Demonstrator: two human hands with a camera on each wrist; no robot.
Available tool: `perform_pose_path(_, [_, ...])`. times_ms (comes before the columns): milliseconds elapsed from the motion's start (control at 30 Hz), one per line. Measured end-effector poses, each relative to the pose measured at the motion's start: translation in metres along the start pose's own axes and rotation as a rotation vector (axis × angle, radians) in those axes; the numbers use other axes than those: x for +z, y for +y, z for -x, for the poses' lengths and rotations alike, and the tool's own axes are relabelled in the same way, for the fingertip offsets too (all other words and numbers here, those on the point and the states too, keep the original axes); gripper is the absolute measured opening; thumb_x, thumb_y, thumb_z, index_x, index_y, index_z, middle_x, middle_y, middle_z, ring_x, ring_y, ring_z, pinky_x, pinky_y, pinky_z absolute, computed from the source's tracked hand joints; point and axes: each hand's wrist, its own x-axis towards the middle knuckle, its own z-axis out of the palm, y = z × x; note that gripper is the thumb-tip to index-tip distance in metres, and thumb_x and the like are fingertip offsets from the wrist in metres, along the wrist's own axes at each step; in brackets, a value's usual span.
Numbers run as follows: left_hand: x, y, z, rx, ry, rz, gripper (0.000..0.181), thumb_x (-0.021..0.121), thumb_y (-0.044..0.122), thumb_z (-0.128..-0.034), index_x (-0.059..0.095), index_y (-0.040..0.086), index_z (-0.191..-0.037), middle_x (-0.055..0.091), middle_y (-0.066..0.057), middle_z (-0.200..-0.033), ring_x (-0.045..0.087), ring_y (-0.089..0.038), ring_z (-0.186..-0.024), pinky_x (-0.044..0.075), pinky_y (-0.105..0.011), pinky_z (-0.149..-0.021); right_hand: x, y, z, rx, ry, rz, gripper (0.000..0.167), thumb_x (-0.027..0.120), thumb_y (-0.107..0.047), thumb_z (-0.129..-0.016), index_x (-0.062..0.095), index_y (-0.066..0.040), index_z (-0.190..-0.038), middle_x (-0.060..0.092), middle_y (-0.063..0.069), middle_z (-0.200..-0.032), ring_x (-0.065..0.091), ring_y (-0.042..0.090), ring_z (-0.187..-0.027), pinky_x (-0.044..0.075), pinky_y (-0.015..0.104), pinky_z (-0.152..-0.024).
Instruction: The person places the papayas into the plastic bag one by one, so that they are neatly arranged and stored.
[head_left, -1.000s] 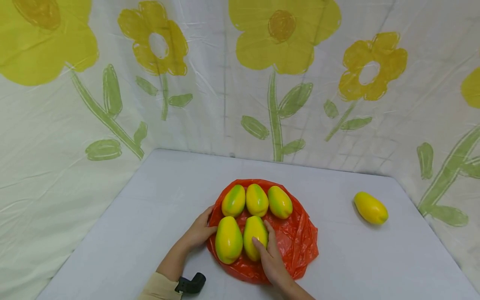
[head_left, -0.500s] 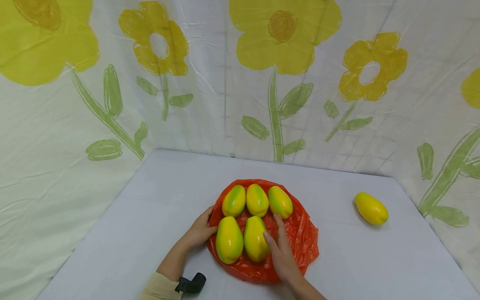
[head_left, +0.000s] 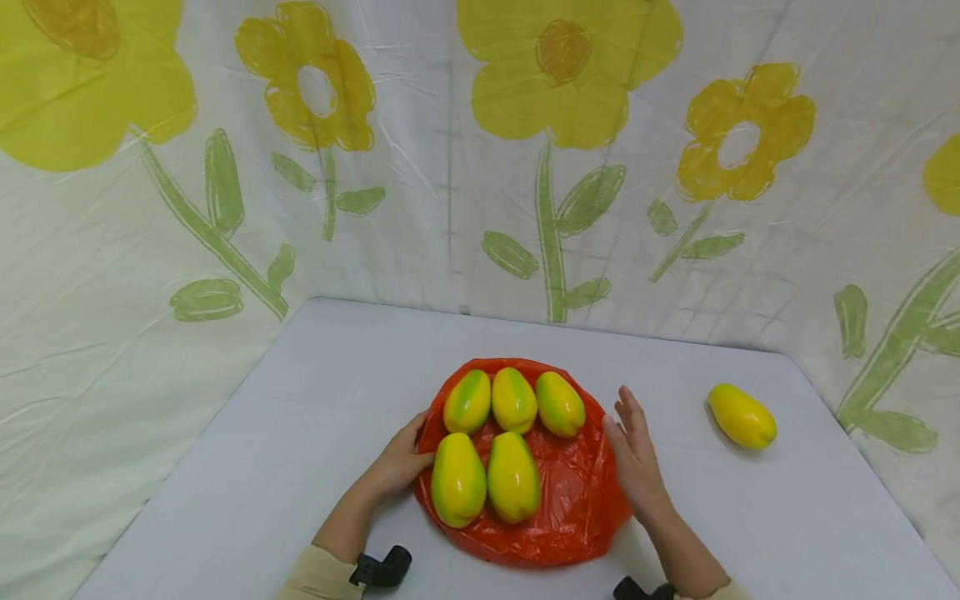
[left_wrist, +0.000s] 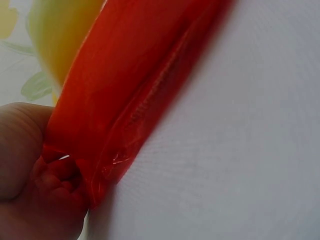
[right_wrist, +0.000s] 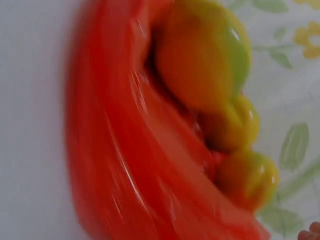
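Observation:
A red plastic bag (head_left: 566, 492) lies spread in a round shape on the table, its edge raised. Inside it are several yellow-green papayas: three in a back row, including the middle papaya (head_left: 514, 402), and two in front, including the front right papaya (head_left: 513, 478). My left hand (head_left: 397, 461) grips the bag's left edge; the left wrist view shows the thumb (left_wrist: 20, 145) on one side and curled fingers behind the red film. My right hand (head_left: 637, 458) is at the bag's right edge, fingers extended, holding nothing. Only its fingertips (right_wrist: 312, 233) show in the right wrist view.
A single yellow papaya (head_left: 742, 417) lies on the white table (head_left: 795, 508), to the right of the bag. A cloth backdrop (head_left: 420, 208) printed with yellow flowers stands behind and along the left side.
My right hand has let go of the front right papaya and moved right to the bag's edge, where the crumpled film now looks smoother. My left hand stays in place.

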Motion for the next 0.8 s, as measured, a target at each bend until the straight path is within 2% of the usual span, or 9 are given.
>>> perform_pose_path(233, [0.000, 0.001, 0.000, -0.005, -0.004, 0.001, 0.067, 0.061, 0.011, -0.0850, 0.030, 0.008, -0.145, 0.039, -0.015, -0.145, 0.040, -0.035, -0.130, 0.041, -0.052, -0.102, -0.036, 0.015, -0.021, -0.011, 0.104, 0.212, 0.070, 0.044, -0.039, -0.096, 0.008, -0.013, -0.150, 0.009, 0.016, -0.156, 0.013, 0.039, -0.142, 0.017, 0.061, -0.111])
perform_pose_path(567, [0.000, 0.002, 0.000, -0.010, 0.001, 0.002, 0.067, 0.060, 0.009, -0.0850, 0.030, 0.007, -0.145, 0.038, -0.015, -0.146, 0.039, -0.035, -0.132, 0.039, -0.052, -0.104, -0.092, 0.037, -0.047, -0.002, 0.289, 0.365, 0.071, 0.048, -0.039, -0.095, 0.017, -0.004, -0.147, 0.006, 0.019, -0.156, 0.008, 0.039, -0.143, 0.012, 0.060, -0.113])
perform_pose_path(700, [0.000, 0.001, 0.000, -0.008, 0.000, 0.007, 0.067, 0.060, 0.009, -0.0850, 0.030, 0.007, -0.145, 0.038, -0.015, -0.146, 0.039, -0.035, -0.132, 0.039, -0.052, -0.103, -0.110, 0.047, -0.056, -0.020, 0.360, 0.419, 0.067, 0.053, -0.031, -0.094, 0.024, 0.003, -0.143, 0.012, 0.025, -0.153, 0.009, 0.039, -0.143, 0.009, 0.056, -0.115])
perform_pose_path(800, [0.000, 0.000, -0.001, -0.006, -0.002, 0.007, 0.067, 0.060, 0.009, -0.0848, 0.030, 0.007, -0.145, 0.039, -0.015, -0.146, 0.040, -0.034, -0.131, 0.041, -0.051, -0.102, -0.121, 0.054, -0.062, -0.008, 0.416, 0.452, 0.067, 0.056, -0.026, -0.092, 0.024, 0.005, -0.143, 0.015, 0.027, -0.152, 0.011, 0.040, -0.142, 0.009, 0.055, -0.116])
